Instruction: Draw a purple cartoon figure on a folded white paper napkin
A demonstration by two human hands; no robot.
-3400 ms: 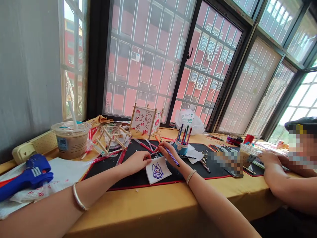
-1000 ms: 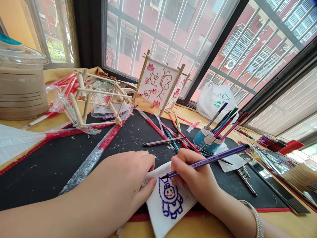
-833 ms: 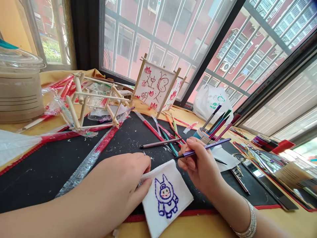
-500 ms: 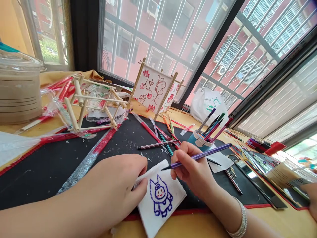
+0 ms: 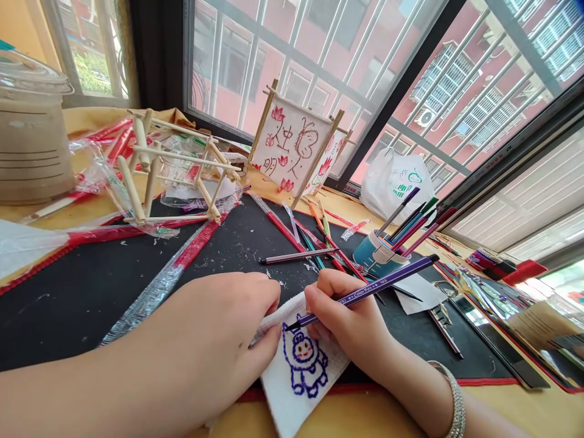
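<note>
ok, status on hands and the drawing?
Left hand grips white paper. Right hand grips purple pen, tip at drawn figure. Loose pens beyond, apart from paper.

- The paper (image 5: 279, 396) is showing white, carrying a small figure outlined in purple.
- The pen (image 5: 387, 281) is showing purple, ending in a black tip.
- The mat (image 5: 82, 292) is lying black, running a red edge.
- The tabletop (image 5: 365, 420) is showing yellow.
- The lantern (image 5: 292, 143) is showing white panels, bearing red characters, flowers and a butterfly between pale wooden sticks.
- The holder (image 5: 376, 255) is showing light blue, carrying purple, green and pink markers (image 5: 410, 222).
- The bag (image 5: 392, 179) is showing white with green print.
- The bracelet (image 5: 457, 404) is shining silver.
- The cup (image 5: 31, 152) is showing beige.
</note>
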